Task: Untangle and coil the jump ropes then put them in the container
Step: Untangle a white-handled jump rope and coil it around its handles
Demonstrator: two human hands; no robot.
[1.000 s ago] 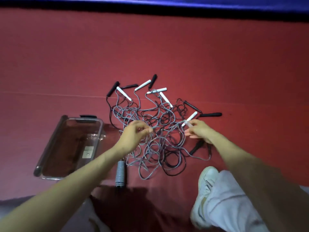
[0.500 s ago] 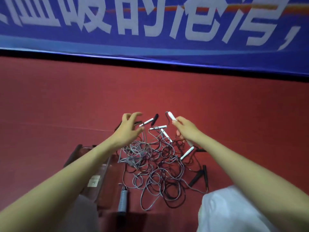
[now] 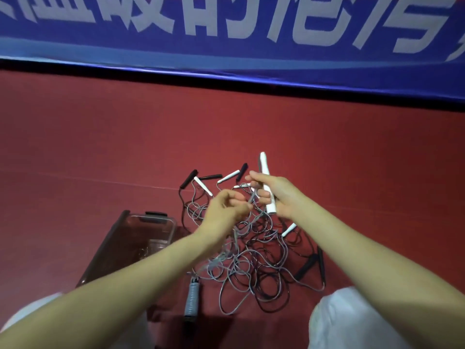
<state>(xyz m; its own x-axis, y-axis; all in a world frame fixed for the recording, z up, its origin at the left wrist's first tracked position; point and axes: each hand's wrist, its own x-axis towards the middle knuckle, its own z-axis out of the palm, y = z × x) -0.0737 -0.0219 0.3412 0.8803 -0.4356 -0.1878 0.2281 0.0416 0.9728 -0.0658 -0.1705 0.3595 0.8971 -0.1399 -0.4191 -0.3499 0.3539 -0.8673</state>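
Note:
A tangle of grey and black jump ropes [image 3: 254,263] lies on the red floor, with white and black handles sticking out at the far side. My right hand [image 3: 279,195] grips a white handle [image 3: 264,170] upright above the pile. My left hand [image 3: 226,210] is raised beside it and pinches the grey cord [image 3: 251,201] that hangs from that handle. A clear plastic container [image 3: 130,243] stands to the left of the pile, partly hidden by my left forearm. A grey ribbed handle [image 3: 192,298] lies at the pile's near left.
A blue banner with white characters [image 3: 226,34] runs along the far edge of the red floor [image 3: 100,137]. My knees in light trousers [image 3: 352,321] sit at the bottom right and bottom left. Black handles [image 3: 319,265] lie at the pile's right.
My right hand has lifted a white handle from the pile and turned it upright. My left hand has closed on the grey cord below it. The view tilted up from the floor.

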